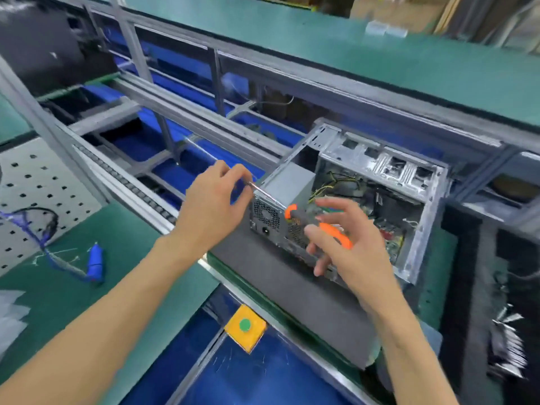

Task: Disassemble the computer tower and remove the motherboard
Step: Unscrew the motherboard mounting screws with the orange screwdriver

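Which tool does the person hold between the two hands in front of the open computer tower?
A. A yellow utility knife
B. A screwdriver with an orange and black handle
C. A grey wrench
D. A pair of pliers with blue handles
B: the right hand grips the orange and black handle of a screwdriver, and the left hand pinches its metal shaft, in front of the computer tower.

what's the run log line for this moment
left hand: pinches shaft | right hand: holds screwdriver handle | tower: side open, on foam pad | motherboard: still inside
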Motion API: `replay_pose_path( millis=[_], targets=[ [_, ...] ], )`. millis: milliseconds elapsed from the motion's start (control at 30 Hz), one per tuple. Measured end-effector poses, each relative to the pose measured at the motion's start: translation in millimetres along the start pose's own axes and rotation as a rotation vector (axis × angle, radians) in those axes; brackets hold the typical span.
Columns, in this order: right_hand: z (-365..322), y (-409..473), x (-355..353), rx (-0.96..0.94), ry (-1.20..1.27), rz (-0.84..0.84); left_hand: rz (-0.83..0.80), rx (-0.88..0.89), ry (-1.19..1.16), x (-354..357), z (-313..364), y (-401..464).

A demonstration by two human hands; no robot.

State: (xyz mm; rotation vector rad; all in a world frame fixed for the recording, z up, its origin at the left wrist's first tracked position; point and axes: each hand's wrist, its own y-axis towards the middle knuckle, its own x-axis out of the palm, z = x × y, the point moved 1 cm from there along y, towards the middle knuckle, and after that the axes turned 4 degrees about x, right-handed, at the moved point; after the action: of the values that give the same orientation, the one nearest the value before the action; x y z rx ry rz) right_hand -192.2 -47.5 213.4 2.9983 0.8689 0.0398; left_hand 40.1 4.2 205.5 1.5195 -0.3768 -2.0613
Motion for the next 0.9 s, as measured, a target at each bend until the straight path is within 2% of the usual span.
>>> replay_pose_path(
  millis=[100, 200, 300, 433, 500, 600, 667, 767, 900],
  targets=[
    [-28, 17, -39, -0.126, 0.272, 0.23, -0.02, 0.094, -0.118, 11, 30, 36],
    [-51, 41, -56, -0.276, 0.385, 0.346, -0.093, 0.123, -0.421, 28, 61, 65],
    [-74, 66, -60, -0.46, 0.264, 0.392, -0.204, 0.132, -0.644, 42, 86, 93],
    [-108, 96, -64, -0.734, 0.031, 0.529, -0.345, 0.234, -0.91, 53, 97, 130],
    [-120, 110, -68, -0.794, -0.048, 0.555, -0.371, 0.228, -0.883, 67, 84, 146],
    [-120, 131, -69, -0.806, -0.148, 0.536, -0.446, 0.174, -0.659, 105, 54, 158],
    [-107, 145, -64, -0.743, -0.171, 0.516, -0.501, 0.163, -0.559, 131, 37, 156],
    [-71, 169, -57, -0.594, -0.199, 0.487, -0.559, 0.26, -0.426, 163, 14, 146],
    [-22, 196, -56, -0.459, -0.233, 0.447, -0.503, 0.358, -0.373, 181, -3, 137]
  ],
)
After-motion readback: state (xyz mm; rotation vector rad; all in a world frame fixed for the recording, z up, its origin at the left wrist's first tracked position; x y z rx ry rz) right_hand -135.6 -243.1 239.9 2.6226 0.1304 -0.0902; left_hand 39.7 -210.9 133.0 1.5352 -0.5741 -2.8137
